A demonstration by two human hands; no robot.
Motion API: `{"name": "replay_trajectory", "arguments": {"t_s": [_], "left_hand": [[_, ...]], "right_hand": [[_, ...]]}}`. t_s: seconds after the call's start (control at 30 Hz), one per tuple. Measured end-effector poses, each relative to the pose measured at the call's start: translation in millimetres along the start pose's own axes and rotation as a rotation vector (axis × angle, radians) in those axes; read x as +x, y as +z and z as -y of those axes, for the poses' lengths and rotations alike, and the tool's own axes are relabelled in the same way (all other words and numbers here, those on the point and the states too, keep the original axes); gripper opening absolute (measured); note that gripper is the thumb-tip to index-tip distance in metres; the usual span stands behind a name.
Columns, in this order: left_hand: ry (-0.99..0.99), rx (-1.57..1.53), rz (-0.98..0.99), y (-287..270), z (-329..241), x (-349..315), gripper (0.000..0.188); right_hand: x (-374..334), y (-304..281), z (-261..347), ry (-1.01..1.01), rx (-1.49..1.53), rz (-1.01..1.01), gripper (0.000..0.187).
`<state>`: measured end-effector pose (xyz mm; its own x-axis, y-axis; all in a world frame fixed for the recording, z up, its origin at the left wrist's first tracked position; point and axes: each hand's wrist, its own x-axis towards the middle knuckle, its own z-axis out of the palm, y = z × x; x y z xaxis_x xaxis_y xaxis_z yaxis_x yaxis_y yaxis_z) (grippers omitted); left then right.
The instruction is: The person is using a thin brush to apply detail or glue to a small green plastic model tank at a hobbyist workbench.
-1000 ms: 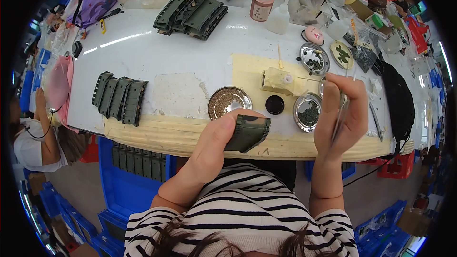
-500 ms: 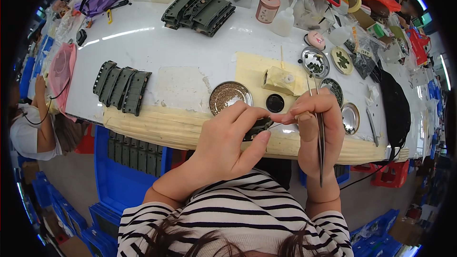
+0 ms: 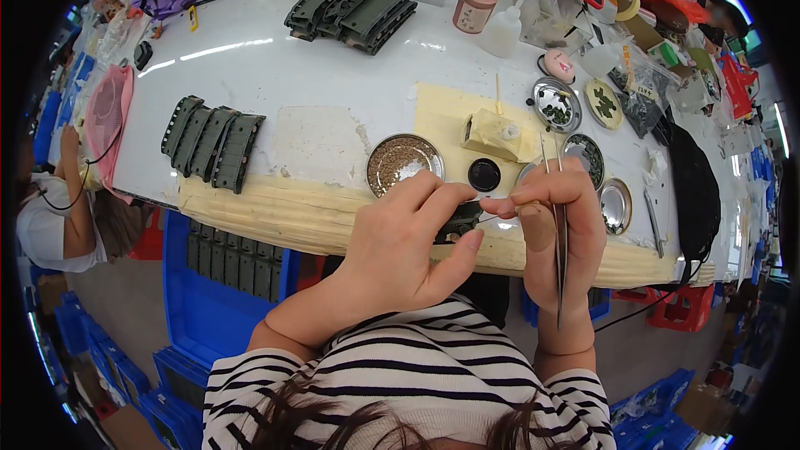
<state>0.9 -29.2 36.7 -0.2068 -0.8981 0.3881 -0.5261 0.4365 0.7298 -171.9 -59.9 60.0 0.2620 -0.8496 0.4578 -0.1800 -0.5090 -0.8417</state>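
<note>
My left hand [image 3: 404, 237] is closed around a small dark green part [image 3: 460, 222] at the table's front edge, hiding much of it. In my right hand [image 3: 575, 208] a pair of metal tweezers [image 3: 561, 250] lies along the palm, tips pointing away from me. The fingertips of that hand also pinch a thin needle-like rod [image 3: 495, 217], which points at the green part. A round tin of brown grains [image 3: 406, 162] stands just beyond my left hand. Near my right fingers are a black round cap [image 3: 484, 175] and a yellow taped block [image 3: 498, 135].
Dark green ribbed assemblies stand at the left [image 3: 213, 143] and far middle [image 3: 350, 14]. Small dishes of dark green bits [image 3: 557, 105] and a shiny round dish [image 3: 616, 205] lie at the right. A white squeeze bottle [image 3: 502, 32] stands behind. Below is a blue crate [image 3: 187, 300].
The whole view has shifted slightly. My left hand has turned a little and more of the green part shows; the tweezers and rod stay in my right hand.
</note>
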Motion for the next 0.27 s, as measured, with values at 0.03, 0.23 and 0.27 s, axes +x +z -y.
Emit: {"name": "replay_trajectory", "arguments": {"t_s": [0.03,0.23,0.27], "left_hand": [[0.0,0.0,-0.001,0.4,0.1,0.0,0.029],[-0.011,0.006,0.004,1.2,-0.1,0.0,0.03],[-0.011,0.004,0.005,1.4,0.0,0.2,0.03]], "right_hand": [[-0.2,0.0,-0.3,-0.002,0.0,-0.001,0.013],[0.9,-0.6,0.4,-0.013,-0.017,0.0,0.013],[0.9,-0.9,0.2,-0.015,-0.017,0.0,0.013]]}}
